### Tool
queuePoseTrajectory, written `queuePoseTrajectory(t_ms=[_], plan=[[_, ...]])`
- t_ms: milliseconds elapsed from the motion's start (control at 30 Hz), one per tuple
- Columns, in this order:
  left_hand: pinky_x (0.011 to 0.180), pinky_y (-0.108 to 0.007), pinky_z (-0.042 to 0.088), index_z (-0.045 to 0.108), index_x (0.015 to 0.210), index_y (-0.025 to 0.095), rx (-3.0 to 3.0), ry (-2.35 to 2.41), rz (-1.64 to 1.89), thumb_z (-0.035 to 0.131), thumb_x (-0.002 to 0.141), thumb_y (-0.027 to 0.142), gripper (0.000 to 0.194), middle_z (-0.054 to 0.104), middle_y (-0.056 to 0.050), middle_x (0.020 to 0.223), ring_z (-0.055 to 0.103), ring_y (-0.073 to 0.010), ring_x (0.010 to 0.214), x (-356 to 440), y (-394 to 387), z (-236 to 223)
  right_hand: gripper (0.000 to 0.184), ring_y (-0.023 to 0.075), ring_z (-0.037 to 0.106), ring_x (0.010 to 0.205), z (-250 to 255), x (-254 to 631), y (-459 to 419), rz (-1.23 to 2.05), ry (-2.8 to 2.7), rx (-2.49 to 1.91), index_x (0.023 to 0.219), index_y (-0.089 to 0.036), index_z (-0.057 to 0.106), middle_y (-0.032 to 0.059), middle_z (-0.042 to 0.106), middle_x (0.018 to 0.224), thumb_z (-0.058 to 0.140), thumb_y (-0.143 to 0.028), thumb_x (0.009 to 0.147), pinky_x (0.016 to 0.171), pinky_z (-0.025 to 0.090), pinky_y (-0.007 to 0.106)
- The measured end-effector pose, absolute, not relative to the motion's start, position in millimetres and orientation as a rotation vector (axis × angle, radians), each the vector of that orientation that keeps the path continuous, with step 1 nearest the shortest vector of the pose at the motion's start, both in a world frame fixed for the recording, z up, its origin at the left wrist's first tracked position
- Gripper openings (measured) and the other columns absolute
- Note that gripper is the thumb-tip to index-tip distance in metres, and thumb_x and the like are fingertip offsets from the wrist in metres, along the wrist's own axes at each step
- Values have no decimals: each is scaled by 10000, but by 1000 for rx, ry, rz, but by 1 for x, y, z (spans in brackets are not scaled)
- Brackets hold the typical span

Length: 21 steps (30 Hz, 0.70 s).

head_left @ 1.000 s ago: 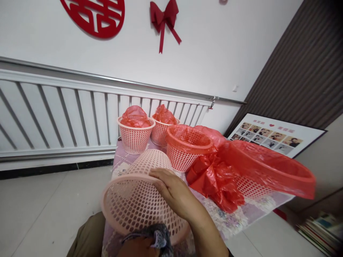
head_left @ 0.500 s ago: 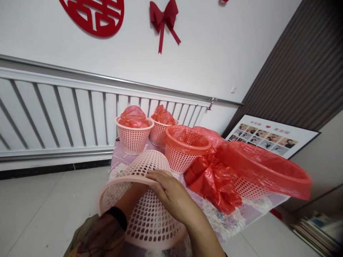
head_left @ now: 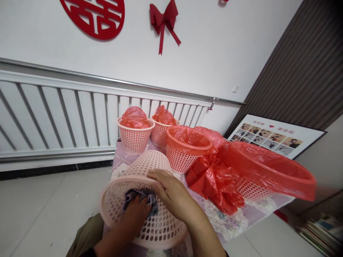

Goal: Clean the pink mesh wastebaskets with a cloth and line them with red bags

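Head view: pink mesh basket (head_left: 158,226) lying on its side at the near end of the tabletop (head_left: 227,222), mouth turned toward the wearer, narrower base pointing away toward the radiator (head_left: 88,114).

Hands: left hand (head_left: 138,214) reaches in through the mouth, fingers curled onto a bunched dark blue-grey cloth (head_left: 153,207). Cloth sits inside the basket, against or close to the inner wall; exact contact hidden by the hand. Right hand (head_left: 171,192) closed over the upper rim of the same basket, fingers close together and laid along the outer wall, back of the hand facing up.

Surroundings: purple floral cover over the tabletop. Just beyond the basket, an upright lined basket (head_left: 182,159) with red plastic folded over its rim. To its right, a heap of red plastic bags (head_left: 214,182), including a roll; it touches a larger-looking lined basket (head_left: 253,187) at the right edge. At the far left corner, two upright baskets, the left one (head_left: 135,141) and the one beside it (head_left: 159,135), each with red plastic bulging above the rim.

Background: red bow (head_left: 167,15) on the wall; photo board (head_left: 268,137) leaning behind the tabletop.
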<state>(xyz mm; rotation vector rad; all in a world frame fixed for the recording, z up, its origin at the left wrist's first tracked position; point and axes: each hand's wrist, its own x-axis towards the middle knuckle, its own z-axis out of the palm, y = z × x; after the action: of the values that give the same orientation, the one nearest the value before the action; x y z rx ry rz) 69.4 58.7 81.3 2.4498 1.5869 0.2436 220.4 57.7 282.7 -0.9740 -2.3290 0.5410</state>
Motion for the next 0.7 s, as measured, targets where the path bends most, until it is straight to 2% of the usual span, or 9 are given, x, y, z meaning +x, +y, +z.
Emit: queuePoseTrajectory(t_ms=[100, 200, 333, 533, 633, 700], plan=[[1084, -631, 483, 690, 1280, 207, 2458, 1574, 93, 448, 926, 61, 454, 651, -150, 1412, 584, -415, 1319, 61, 29, 74, 259, 220, 629, 1189, 281, 221, 58, 529, -2327, -985, 1227, -207, 683, 69, 722, 1242, 527, -288, 1038, 1082, 463, 405], [1084, -662, 477, 642, 1361, 248, 2397, 1537, -128, 441, 953, 105, 477, 566, -150, 1513, 512, -459, 1383, 57, 6, 74, 301, 237, 621, 1222, 278, 221, 59, 516, -2321, -1007, 1262, -189, 681, 89, 711, 1288, 521, -306, 1036, 1110, 454, 437], [1127, -634, 449, 613, 1394, 308, 2285, 1562, -236, 376, 1005, 163, 478, 525, -103, 1557, 432, -443, 1446, 59, -7, 82, 318, 252, 615, 1257, 274, 222, 61, 490, -2288, -988, 1267, -186, 681, 108, 703, 1316, 529, -329, 1027, 1128, 452, 472], [1154, -600, 429, 598, 1414, 299, 2224, 1584, -224, 373, 1004, 172, 484, 501, -105, 1578, 403, -441, 1468, 61, -4, 93, 389, 280, 549, 1365, 261, 243, 48, 293, -2006, -916, 1357, -237, 612, 124, 628, 1431, 592, -330, 979, 1166, 423, 537], [1170, -589, 409, 561, 1448, 300, 2202, 1573, -218, 375, 982, 128, 530, 485, -108, 1591, 391, -430, 1479, 57, -3, 93, 471, 297, 534, 1392, 228, 258, 32, 287, -1795, -1054, 1409, -274, 574, 114, 591, 1479, 630, -343, 947, 1160, 438, 543], [1166, -588, 412, 542, 1462, 307, 2190, 1571, -199, 375, 972, 110, 554, 480, -108, 1594, 389, -424, 1483, 53, -2, 89, 546, 306, 538, 1393, 191, 265, 22, 388, -1662, -1167, 1455, -269, 529, 123, 562, 1511, 643, -362, 930, 1110, 497, 524]])
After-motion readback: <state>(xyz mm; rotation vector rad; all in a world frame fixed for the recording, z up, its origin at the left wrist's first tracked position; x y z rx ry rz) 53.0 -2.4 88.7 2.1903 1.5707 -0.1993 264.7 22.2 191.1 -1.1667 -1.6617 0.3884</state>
